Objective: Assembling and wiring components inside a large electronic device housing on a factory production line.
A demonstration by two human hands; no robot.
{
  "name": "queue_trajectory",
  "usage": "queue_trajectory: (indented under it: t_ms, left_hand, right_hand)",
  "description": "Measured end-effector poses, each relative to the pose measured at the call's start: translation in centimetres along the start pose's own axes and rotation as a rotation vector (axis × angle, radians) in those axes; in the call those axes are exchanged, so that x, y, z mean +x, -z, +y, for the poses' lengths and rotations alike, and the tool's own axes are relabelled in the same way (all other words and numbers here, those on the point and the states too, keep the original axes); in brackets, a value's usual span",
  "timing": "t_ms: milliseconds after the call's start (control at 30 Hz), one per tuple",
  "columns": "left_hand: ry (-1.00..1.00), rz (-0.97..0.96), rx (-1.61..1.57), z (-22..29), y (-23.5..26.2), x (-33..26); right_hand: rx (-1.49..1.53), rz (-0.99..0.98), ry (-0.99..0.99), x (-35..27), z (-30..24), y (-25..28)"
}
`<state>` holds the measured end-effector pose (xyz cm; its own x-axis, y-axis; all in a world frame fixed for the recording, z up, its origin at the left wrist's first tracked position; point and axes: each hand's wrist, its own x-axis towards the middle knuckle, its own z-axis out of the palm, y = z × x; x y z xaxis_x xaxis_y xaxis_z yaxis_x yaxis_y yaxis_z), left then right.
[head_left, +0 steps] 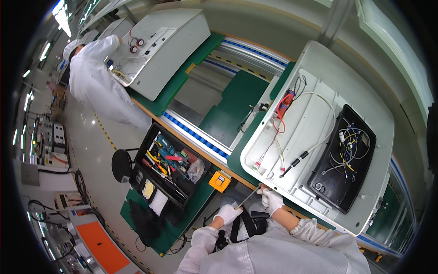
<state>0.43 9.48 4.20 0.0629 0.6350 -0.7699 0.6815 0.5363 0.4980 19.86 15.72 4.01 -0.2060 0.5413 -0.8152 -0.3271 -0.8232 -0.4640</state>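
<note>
My left hand, in a white glove, is closed on the lower end of a thin grey rod. That rod slants up toward the near edge of a large white housing. Gloved as well, my right hand is closed around the rod's upper end, close below the housing's edge; its fingertips are partly hidden. Inside the housing lie a red device with wires, a thick white cable with black connectors, and a black tray holding loose cables and two rings.
A black toolbox with hand tools stands to the left on a green-topped table. Beside it is a yellow box at the conveyor edge. Further off, a co-worker in white reaches into another white housing. A black stool stands nearby.
</note>
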Motion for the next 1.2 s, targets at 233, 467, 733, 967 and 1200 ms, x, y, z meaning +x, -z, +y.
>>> queue_trajectory:
  t_ms: [233, 467, 733, 967, 1200]
  left_hand:
    - [0.042, -0.062, 0.013, -0.6, -3.0, 4.2]
    - [-0.039, -0.04, 0.032, -1.8, -4.1, 5.2]
    - [-0.091, -0.03, -0.027, -1.1, -3.8, 4.8]
    - [-0.058, -0.031, -0.058, -0.3, -3.9, 4.9]
    - [-0.036, -0.09, -0.085, 0.7, -3.2, 4.1]
  right_hand:
    - [0.177, -0.026, -0.009, 0.6, 0.2, 0.5]
    - [0.174, -0.045, -0.024, 0.8, 0.2, 0.5]
    - [0.046, -0.05, -0.032, 0.7, 0.1, 0.6]
    - [-0.002, -0.007, -0.02, 0.6, -0.3, 0.7]
    - [-0.152, -0.001, -0.126, 0.8, -1.1, -1.1]
